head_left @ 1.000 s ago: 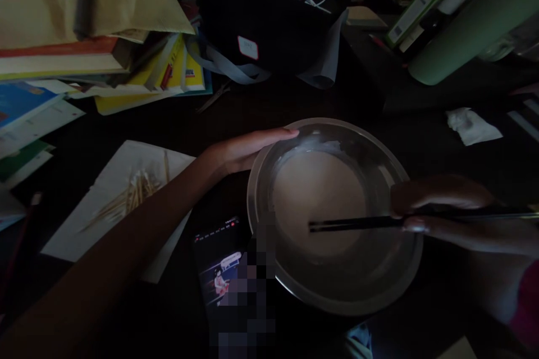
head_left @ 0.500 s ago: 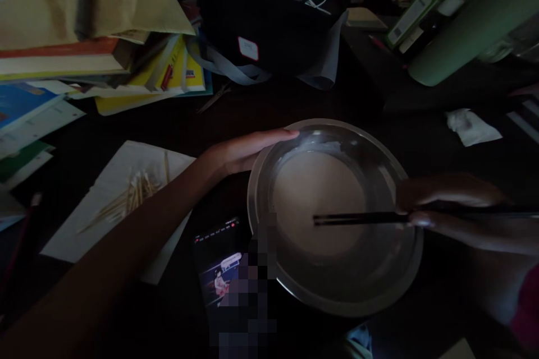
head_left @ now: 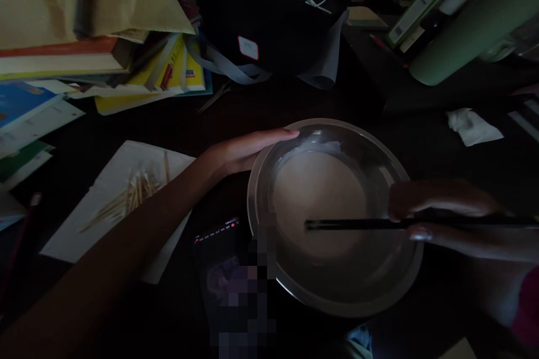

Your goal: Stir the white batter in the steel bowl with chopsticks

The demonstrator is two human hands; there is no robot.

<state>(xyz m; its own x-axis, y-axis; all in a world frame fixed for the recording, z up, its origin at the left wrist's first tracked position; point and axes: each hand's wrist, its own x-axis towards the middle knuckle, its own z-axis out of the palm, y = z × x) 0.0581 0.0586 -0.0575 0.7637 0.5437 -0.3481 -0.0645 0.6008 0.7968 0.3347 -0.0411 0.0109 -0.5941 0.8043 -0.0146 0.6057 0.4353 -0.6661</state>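
Observation:
A wide metal bowl [head_left: 391,286] stands on the dark table, with a pale, smooth liquid [head_left: 320,190] in its bottom. My left hand [head_left: 252,148] grips the bowl's upper left side, thumb along the rim and the other fingers hidden beneath or behind it. Between the thumb and fingers of my right hand [head_left: 446,207] is a pair of dark chopsticks [head_left: 357,225], held nearly level. Their tips reach over the liquid; whether they dip into it is hard to tell in this dim light.
Left of the bowl lie a lit phone [head_left: 219,269] and white paper [head_left: 168,247] bearing several cotton swabs [head_left: 137,193]. Stacked books [head_left: 59,64] fill the back left, near scissors [head_left: 214,96]. A black bag [head_left: 269,22], a green cylinder [head_left: 471,33] and crumpled tissue [head_left: 474,126] stand farther back.
My right hand and the chopsticks have shifted slightly left, the tips a little lower over the liquid. My left hand and the bowl stay put. The phone's picture has changed.

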